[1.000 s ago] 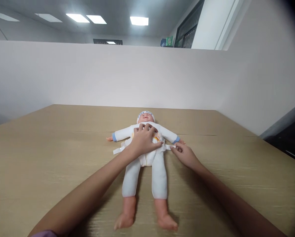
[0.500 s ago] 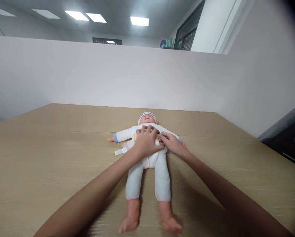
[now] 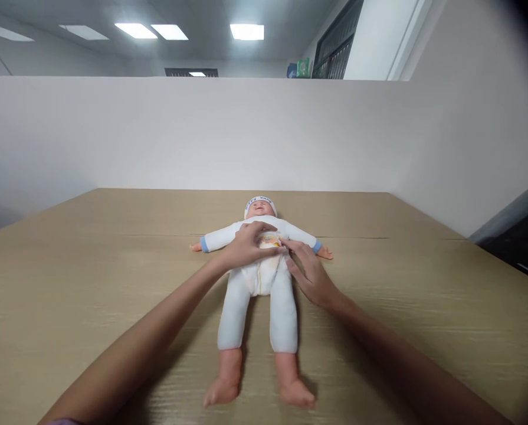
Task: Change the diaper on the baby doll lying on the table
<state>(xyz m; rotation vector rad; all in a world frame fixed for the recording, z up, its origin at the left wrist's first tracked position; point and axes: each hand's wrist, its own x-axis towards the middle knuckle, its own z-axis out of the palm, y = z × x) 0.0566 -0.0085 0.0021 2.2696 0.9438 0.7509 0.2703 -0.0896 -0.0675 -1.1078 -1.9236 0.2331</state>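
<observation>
A baby doll (image 3: 284, 313) in a white suit with blue cuffs and a white lettered cap lies on its back, feet toward me. Around its hips is a white diaper (image 3: 260, 278) with a coloured print at the waist. My left hand (image 3: 249, 247) rests over the doll's belly and the diaper's left side, thumb and fingers spread apart, holding nothing visible. At the right edge of the diaper's waist, my right hand (image 3: 308, 273) touches the front with its fingers stretched out and its thumb apart. The diaper's left fastening is hidden by my left hand.
The doll lies on a wide wood-coloured table (image 3: 91, 277). A pale low wall (image 3: 193, 136) stands behind the table's far edge. At the far right is a dark object (image 3: 518, 242) beside the table.
My right hand has gone from a pinch at the diaper's waist to spread fingers. My left hand has shifted slightly left and turned. The white tab at the left is now out of sight.
</observation>
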